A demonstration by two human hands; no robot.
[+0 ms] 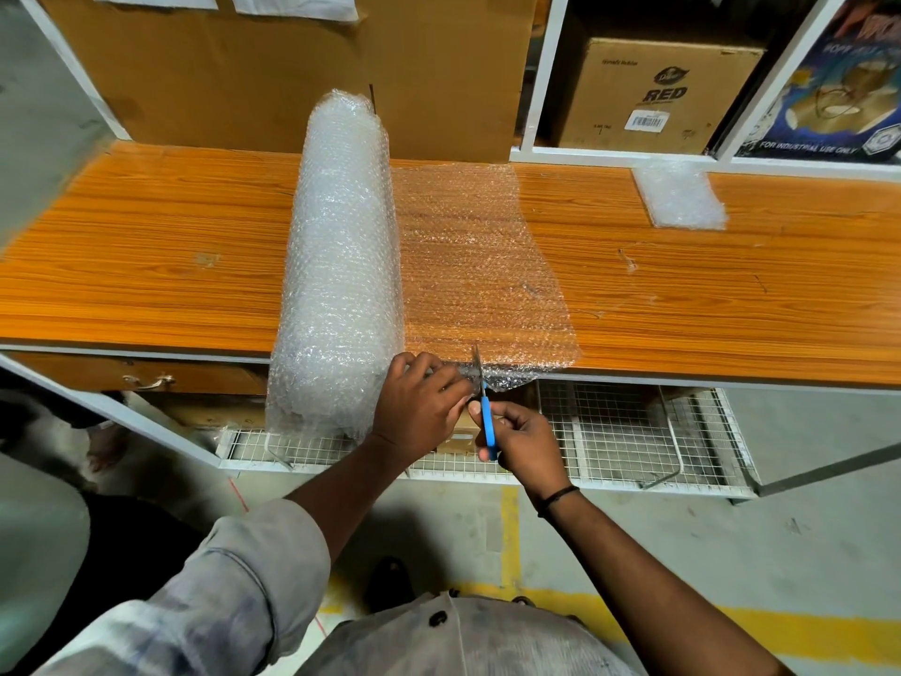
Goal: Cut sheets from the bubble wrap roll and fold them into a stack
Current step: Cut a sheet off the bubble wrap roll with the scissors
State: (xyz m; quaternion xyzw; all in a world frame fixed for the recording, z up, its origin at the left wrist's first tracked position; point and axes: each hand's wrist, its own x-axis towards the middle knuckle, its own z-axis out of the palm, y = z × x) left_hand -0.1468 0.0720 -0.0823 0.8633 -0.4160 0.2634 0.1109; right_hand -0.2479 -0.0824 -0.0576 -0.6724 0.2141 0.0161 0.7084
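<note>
A thick bubble wrap roll (341, 265) lies across the orange wooden table (146, 265), its near end hanging over the front edge. A length of wrap (478, 265) is unrolled flat to the right of it. My left hand (421, 402) pinches the near edge of that sheet at the table's front. My right hand (521, 441) grips blue-handled scissors (487, 422), whose blades point up into the sheet's near edge. A folded stack of bubble wrap (680, 197) rests at the back right of the table.
Large cardboard boxes (292, 65) stand behind the roll, and a shelf with a "RED" carton (653, 95) is at the back right. A wire-mesh rack (634, 431) sits under the table. A drawer handle (146, 381) shows below the left front edge.
</note>
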